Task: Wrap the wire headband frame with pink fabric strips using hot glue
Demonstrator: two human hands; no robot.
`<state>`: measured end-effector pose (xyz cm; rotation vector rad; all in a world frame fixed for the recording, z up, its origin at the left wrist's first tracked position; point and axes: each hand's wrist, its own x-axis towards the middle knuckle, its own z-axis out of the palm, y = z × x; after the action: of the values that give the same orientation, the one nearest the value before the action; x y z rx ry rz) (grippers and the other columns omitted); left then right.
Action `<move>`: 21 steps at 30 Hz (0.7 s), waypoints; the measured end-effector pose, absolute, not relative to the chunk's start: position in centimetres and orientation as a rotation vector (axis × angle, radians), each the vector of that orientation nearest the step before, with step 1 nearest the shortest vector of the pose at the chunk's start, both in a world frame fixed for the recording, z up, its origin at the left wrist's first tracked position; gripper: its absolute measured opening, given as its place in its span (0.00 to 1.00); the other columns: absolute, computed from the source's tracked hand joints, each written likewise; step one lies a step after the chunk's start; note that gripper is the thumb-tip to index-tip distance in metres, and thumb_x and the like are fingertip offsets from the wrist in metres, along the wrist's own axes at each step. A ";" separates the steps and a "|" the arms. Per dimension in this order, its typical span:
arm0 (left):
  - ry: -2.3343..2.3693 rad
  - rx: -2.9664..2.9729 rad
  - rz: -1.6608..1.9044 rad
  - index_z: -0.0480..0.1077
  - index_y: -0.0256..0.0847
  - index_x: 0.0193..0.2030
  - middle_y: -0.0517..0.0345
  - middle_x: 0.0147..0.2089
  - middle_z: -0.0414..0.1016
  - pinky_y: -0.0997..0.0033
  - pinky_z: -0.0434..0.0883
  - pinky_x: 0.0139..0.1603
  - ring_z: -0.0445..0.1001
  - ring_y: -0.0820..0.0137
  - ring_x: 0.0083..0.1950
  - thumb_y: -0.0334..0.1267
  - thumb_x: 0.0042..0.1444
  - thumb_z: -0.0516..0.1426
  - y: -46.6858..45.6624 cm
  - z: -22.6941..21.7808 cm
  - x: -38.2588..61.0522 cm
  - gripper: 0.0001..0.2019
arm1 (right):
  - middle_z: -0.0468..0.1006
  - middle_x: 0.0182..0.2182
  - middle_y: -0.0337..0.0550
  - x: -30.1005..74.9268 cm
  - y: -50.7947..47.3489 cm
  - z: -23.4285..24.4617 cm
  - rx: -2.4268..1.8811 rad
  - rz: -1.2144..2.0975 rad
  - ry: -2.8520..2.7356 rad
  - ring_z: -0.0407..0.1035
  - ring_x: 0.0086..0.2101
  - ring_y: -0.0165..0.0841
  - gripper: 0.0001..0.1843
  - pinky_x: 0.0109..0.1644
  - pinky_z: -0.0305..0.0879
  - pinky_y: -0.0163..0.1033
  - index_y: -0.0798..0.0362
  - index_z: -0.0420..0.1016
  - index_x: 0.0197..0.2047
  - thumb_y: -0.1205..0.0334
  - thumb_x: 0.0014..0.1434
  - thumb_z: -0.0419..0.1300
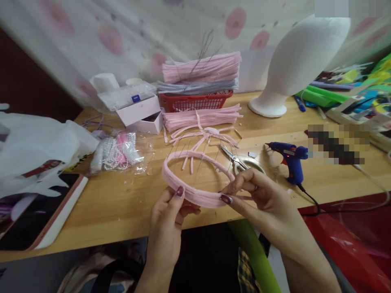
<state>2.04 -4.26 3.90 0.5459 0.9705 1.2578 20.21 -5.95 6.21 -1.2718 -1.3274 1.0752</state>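
Above the front of the wooden table I hold a pink ring (195, 196) made of fuzzy pipe cleaners laid side by side, with thin wires rising from it. My left hand (171, 215) pinches its near left side, thumb on the outer face. At the near right side, my right hand (256, 195) grips the band between thumb and fingers, where a strip end sticks out. Behind the ring lie loose pink pipe cleaners (192, 140). Scissors (236, 158) rest just beyond my right fingers, partly covered by them.
A blue glue gun (288, 156) with a cord lies right. Behind stand a red basket (198, 101) with pipe cleaner bundles and a white foam head (293, 69). At left are bagged pearl strings (117, 152), small boxes (139, 110), a phone (39, 211) and a white plastic bag (39, 138).
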 end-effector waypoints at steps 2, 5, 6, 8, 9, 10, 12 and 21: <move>0.962 0.523 1.242 0.79 0.37 0.34 0.58 0.29 0.80 0.79 0.76 0.28 0.75 0.76 0.26 0.44 0.49 0.70 -4.0 3.6 1.8 0.13 | 0.76 0.34 0.35 20.3 -5.9 6.2 -1.263 1.108 -1.323 0.75 0.37 0.29 0.10 0.44 0.72 0.34 0.47 0.69 0.37 0.57 0.61 0.67; 0.941 0.488 1.245 0.79 0.37 0.33 0.60 0.28 0.79 0.81 0.76 0.27 0.74 0.77 0.25 0.41 0.48 0.71 -3.9 3.5 1.6 0.11 | 0.79 0.35 0.37 20.3 -5.9 6.1 -1.239 1.136 -1.321 0.77 0.39 0.31 0.10 0.47 0.73 0.36 0.48 0.69 0.37 0.58 0.60 0.68; 0.939 0.484 1.245 0.79 0.37 0.33 0.60 0.28 0.79 0.82 0.76 0.28 0.75 0.78 0.25 0.41 0.48 0.71 -3.8 3.5 1.6 0.11 | 0.80 0.36 0.38 20.3 -5.9 6.1 -1.230 1.135 -1.320 0.78 0.40 0.32 0.10 0.47 0.74 0.37 0.48 0.70 0.37 0.58 0.60 0.68; 0.946 0.486 1.244 0.79 0.37 0.33 0.60 0.29 0.79 0.82 0.76 0.29 0.75 0.78 0.26 0.41 0.49 0.71 -3.8 3.7 1.7 0.11 | 0.81 0.36 0.39 20.3 -5.8 6.1 -1.224 1.115 -1.319 0.78 0.39 0.33 0.11 0.46 0.75 0.37 0.49 0.70 0.38 0.59 0.60 0.69; 0.948 0.489 1.239 0.79 0.37 0.33 0.60 0.29 0.79 0.82 0.76 0.29 0.75 0.78 0.26 0.41 0.49 0.71 -3.8 3.8 1.8 0.11 | 0.81 0.36 0.39 20.2 -5.7 6.1 -1.223 1.101 -1.317 0.78 0.39 0.32 0.11 0.45 0.75 0.37 0.49 0.70 0.38 0.59 0.59 0.69; 0.953 0.489 1.237 0.79 0.37 0.33 0.60 0.30 0.79 0.82 0.76 0.29 0.75 0.78 0.26 0.41 0.49 0.71 -3.8 3.9 1.9 0.11 | 0.81 0.35 0.39 20.2 -5.7 6.1 -1.222 1.095 -1.314 0.78 0.38 0.32 0.11 0.44 0.75 0.36 0.49 0.70 0.37 0.59 0.59 0.69; 0.966 0.467 1.247 0.78 0.37 0.33 0.61 0.29 0.79 0.83 0.76 0.28 0.75 0.78 0.26 0.40 0.48 0.71 -3.9 4.1 2.1 0.11 | 0.80 0.33 0.37 20.1 -5.6 6.1 -1.213 1.113 -1.293 0.78 0.37 0.30 0.12 0.42 0.75 0.34 0.49 0.68 0.37 0.60 0.60 0.69; 0.949 0.403 1.263 0.80 0.39 0.35 0.61 0.31 0.81 0.84 0.76 0.27 0.77 0.78 0.26 0.38 0.45 0.73 -4.0 4.2 2.4 0.11 | 0.79 0.35 0.36 20.1 -5.4 6.0 -1.129 1.248 -1.259 0.78 0.37 0.29 0.14 0.40 0.75 0.33 0.47 0.58 0.37 0.65 0.65 0.63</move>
<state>2.43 -3.96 4.17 0.4032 0.9489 1.2629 20.07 -5.39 6.02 -1.1287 -1.2592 1.2484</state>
